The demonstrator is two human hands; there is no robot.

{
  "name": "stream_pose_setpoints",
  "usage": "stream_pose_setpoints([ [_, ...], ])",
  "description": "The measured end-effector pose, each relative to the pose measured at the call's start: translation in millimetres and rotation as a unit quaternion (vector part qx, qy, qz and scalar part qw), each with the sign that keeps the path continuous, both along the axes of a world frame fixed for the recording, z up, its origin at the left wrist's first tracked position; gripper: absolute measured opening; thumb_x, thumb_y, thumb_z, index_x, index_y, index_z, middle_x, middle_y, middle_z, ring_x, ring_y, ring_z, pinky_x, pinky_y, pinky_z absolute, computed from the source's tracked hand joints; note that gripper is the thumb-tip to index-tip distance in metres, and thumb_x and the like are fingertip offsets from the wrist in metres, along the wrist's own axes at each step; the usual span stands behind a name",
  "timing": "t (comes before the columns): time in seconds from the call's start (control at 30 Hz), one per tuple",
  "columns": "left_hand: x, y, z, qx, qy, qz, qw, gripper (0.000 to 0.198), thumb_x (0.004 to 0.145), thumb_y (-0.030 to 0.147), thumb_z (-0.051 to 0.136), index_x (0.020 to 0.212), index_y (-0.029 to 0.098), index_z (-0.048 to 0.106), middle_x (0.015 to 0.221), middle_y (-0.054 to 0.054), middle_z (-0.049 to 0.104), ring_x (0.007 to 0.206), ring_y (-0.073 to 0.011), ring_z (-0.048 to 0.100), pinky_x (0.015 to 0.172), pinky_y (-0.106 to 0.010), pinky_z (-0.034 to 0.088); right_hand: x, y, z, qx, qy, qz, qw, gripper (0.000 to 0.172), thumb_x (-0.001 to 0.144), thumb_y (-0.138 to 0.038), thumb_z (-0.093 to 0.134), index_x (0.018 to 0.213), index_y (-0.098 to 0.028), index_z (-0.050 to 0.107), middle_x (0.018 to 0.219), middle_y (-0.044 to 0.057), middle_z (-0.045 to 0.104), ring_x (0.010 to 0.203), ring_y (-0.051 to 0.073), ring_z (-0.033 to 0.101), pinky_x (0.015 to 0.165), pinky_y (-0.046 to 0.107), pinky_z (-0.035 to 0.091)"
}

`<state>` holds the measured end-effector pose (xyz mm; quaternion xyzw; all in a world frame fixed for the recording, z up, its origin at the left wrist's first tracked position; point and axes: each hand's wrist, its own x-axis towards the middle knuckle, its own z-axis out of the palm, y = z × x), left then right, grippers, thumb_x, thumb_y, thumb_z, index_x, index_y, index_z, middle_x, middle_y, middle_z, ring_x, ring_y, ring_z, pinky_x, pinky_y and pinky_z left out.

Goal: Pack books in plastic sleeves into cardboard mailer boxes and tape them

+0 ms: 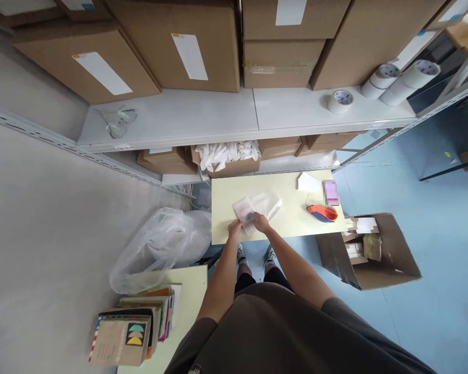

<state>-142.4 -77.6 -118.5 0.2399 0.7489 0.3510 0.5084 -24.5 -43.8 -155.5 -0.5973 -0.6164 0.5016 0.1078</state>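
Observation:
At the near edge of the pale table point(288, 228), both my hands are closed on a small flat pinkish-white packet point(242, 208). My left hand point(235, 227) grips its lower left edge. On its lower right side is my right hand point(261, 223), fingers bent around it, with a small dark patch showing beside the fingertips. Clear plastic film, perhaps a bag point(272, 203), lies against the packet and spreads to the right over the tabletop. Whether the packet is inside the film, I cannot tell.
Right on the table are an orange and blue tape dispenser point(322, 212), a purple box point(330, 192) and white paper point(309, 182). A shelf point(218, 117) with cartons and tape rolls point(340, 101) stands ahead. An open carton point(398, 254) is right; a plastic bag point(164, 244) and book stack point(120, 337) are left.

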Motion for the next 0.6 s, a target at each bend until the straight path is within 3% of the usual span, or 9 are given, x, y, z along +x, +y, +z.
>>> stream_pose_setpoints([
  [0.13,-20,-5,2.6,0.010,-0.014,-0.001,1.000,0.039,0.102,0.041,0.069,0.136,0.021,0.066,0.138,-0.011,0.065,0.118,-0.0258,0.068,0.099,-0.045,0.061,-14,-14,-3.2,-0.055,0.112,-0.039,0.991,0.044,0.086,-0.026,0.068,0.129,-0.029,0.077,0.129,0.005,0.078,0.119,0.029,0.073,0.103,0.045,0.060],
  [0.27,-37,-3,2.7,0.016,-0.023,0.001,1.000,0.038,0.091,0.040,0.080,0.120,0.016,0.075,0.115,-0.012,0.076,0.107,-0.0266,0.072,0.096,-0.041,0.059,-4,-25,-3.6,0.051,0.053,-0.059,0.996,0.039,0.080,-0.017,0.068,0.118,-0.023,0.080,0.144,0.011,0.069,0.138,0.031,0.061,0.121,0.049,0.046],
  [0.33,-31,4,0.4,0.021,-0.041,-0.017,0.999,0.034,0.083,0.034,0.085,0.111,0.017,0.078,0.107,-0.013,0.079,0.103,-0.0261,0.074,0.096,-0.039,0.058,12,-32,-3.3,0.104,0.001,-0.107,0.989,0.040,0.082,-0.014,0.063,0.118,-0.019,0.079,0.149,0.015,0.065,0.143,0.032,0.056,0.125,0.050,0.040],
  [0.47,1,24,-6.1,0.028,-0.057,-0.085,0.994,0.030,0.073,0.020,0.086,0.102,0.018,0.079,0.114,-0.014,0.079,0.110,-0.0283,0.073,0.102,-0.039,0.056,45,-42,-0.9,0.155,-0.038,-0.187,0.969,0.047,0.088,-0.014,0.051,0.129,-0.016,0.073,0.149,0.017,0.064,0.142,0.030,0.055,0.126,0.050,0.039],
  [0.6,17,32,-10.6,0.022,-0.025,-0.074,0.997,0.030,0.069,0.014,0.082,0.098,0.017,0.078,0.122,-0.015,0.076,0.125,-0.0318,0.067,0.112,-0.041,0.049,60,-28,2.3,0.144,-0.025,-0.192,0.970,0.053,0.089,-0.017,0.052,0.139,-0.016,0.069,0.154,0.015,0.061,0.147,0.030,0.052,0.127,0.049,0.038],
])
